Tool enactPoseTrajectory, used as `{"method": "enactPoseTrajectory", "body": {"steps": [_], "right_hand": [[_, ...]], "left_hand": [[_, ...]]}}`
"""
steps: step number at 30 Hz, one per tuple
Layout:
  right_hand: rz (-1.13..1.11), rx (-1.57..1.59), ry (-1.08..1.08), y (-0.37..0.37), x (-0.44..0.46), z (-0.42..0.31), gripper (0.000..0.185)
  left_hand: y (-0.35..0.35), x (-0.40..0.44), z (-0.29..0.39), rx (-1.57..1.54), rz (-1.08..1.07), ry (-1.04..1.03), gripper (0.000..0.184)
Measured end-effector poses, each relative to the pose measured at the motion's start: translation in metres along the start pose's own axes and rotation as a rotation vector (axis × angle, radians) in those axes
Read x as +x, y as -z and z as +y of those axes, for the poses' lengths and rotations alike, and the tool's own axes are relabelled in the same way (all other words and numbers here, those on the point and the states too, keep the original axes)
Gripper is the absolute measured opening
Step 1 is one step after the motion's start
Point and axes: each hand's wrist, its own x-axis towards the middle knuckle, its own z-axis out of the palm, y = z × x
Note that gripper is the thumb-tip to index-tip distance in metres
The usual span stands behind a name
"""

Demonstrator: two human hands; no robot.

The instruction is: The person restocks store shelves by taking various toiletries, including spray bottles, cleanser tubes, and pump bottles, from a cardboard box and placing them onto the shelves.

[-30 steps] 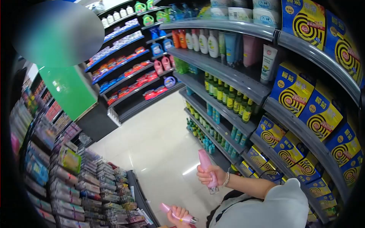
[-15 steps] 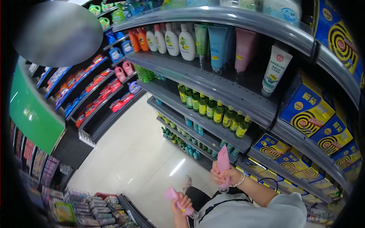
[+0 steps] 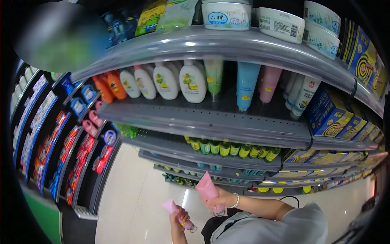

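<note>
My left hand [image 3: 178, 216] is closed around a pink tube [image 3: 186, 223] with a clear cap pointing down to the right. Higher and to the right, my right hand [image 3: 221, 198] grips another pink tube [image 3: 206, 187], its flat end up and its clear cap below; a bracelet circles that wrist. Both hands are in front of the lower shelves. Above them, the middle shelf [image 3: 195, 118] bears white bottles [image 3: 192, 83], a green tube [image 3: 214, 77], a blue tube [image 3: 247, 85], a pink tube [image 3: 269, 83] and white tubes [image 3: 302, 97].
White tubs [image 3: 226, 16] stand on the top shelf edge [image 3: 227, 40]. Yellow-green bottles [image 3: 224, 149] line a lower shelf. Blue and yellow boxes [image 3: 331, 116] are at the right. Red packs [image 3: 81, 162] fill racks at the left. Pale floor [image 3: 130, 195] lies below.
The view has swung toward the shelves, so the tubes and bottles appear larger and more frontal. Both hands still hold the pink tubes; they now appear further left in view than half a second ago.
</note>
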Motion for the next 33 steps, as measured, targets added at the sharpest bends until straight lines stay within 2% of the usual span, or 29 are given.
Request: {"method": "enactPoseTrajectory", "body": {"steps": [5, 8, 10, 11, 13, 15, 18, 21, 22, 23, 25, 27, 28, 30, 31, 33], "right_hand": [[0.167, 0.016, 0.142, 0.017, -0.009, -0.026, 0.016], [0.209, -0.005, 0.184, 0.044, -0.036, -0.031, 0.016], [0.364, -0.248, 0.165, 0.060, -0.053, -0.035, 0.018], [0.343, -0.254, 0.147, 0.067, -0.059, -0.031, 0.018], [0.493, -0.327, 0.319, 0.077, -0.069, -0.021, 0.021], [0.538, -0.281, 0.258, 0.079, -0.079, -0.014, 0.022], [0.592, -0.157, 0.345, 0.080, -0.082, -0.006, 0.025], [0.632, -0.268, 0.381, 0.075, -0.097, -0.019, 0.027], [0.614, -0.298, 0.473, 0.074, -0.101, -0.023, 0.030], [0.631, -0.311, 0.475, 0.069, -0.104, -0.032, 0.030], [0.461, -0.114, 0.769, 0.051, -0.104, -0.059, 0.030], [0.524, -0.159, 0.958, 0.023, -0.097, -0.088, 0.030], [0.542, -0.182, 0.964, 0.013, -0.093, -0.103, 0.030], [0.481, -0.412, 1.108, -0.002, -0.083, -0.130, 0.032], [0.503, -0.438, 1.108, -0.009, -0.072, -0.141, 0.032], [0.598, -0.717, 1.286, -0.020, -0.046, -0.156, 0.028]], "left_hand": [[-0.011, 0.045, 0.017, -0.020, 0.010, 0.058, 0.019], [-0.038, 0.067, 0.005, -0.056, -0.099, 0.155, 0.021], [-0.063, 0.067, -0.005, -0.046, -0.138, 0.175, 0.020], [-0.074, 0.066, -0.012, -0.026, -0.189, 0.195, 0.020], [-0.090, 0.067, -0.025, -0.058, -0.170, 0.202, 0.020], [-0.095, 0.063, -0.034, 0.060, -0.186, 0.275, 0.019], [-0.110, 0.062, -0.033, 0.168, -0.164, 0.269, 0.019], [-0.122, 0.076, -0.034, 0.284, -0.182, 0.303, 0.017], [-0.124, 0.084, -0.037, 0.356, -0.252, 0.312, 0.016], [-0.124, 0.093, -0.039, 0.430, -0.327, 0.317, 0.015], [-0.127, 0.115, -0.041, 0.509, -0.385, 0.351, 0.016], [-0.136, 0.131, -0.034, 0.740, -0.582, 0.330, 0.018], [-0.140, 0.138, -0.031, 0.748, -0.631, 0.309, 0.019], [-0.145, 0.149, -0.020, 0.818, -0.709, 0.282, 0.019], [-0.147, 0.152, -0.014, 0.896, -0.759, 0.243, 0.019], [-0.145, 0.157, -0.012, 0.856, -0.798, 0.227, 0.019]]}}
